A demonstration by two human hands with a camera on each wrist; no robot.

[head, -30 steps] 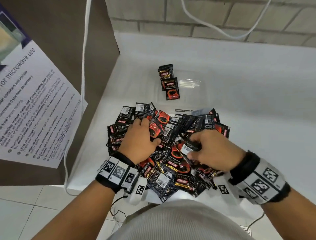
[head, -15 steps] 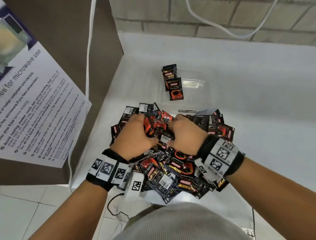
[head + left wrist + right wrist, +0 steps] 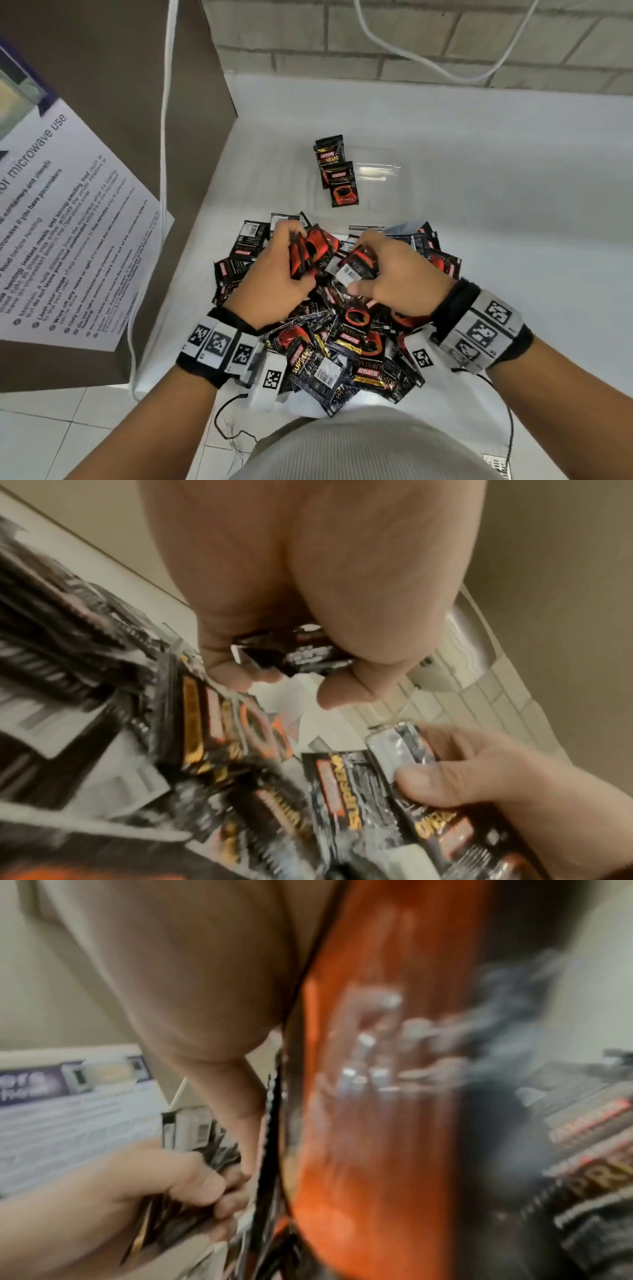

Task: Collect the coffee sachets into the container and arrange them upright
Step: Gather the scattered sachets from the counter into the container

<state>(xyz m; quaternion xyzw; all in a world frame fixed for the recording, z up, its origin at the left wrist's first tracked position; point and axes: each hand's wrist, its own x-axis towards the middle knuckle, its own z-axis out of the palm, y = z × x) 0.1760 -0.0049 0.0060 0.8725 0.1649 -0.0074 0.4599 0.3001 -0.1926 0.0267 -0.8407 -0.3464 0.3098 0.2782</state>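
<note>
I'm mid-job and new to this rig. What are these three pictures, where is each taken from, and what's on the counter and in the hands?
No machine here: a person works with bare hands and wears tagged wristbands. The big picture comes from a head camera looking down; the other two come from cameras on each wrist, both blurred. On the white counter lies a pile of black and red coffee sachets. Behind it stands a clear container with two sachets upright inside. The left hand grips a bunch of sachets; the right hand holds a few more.
</note>
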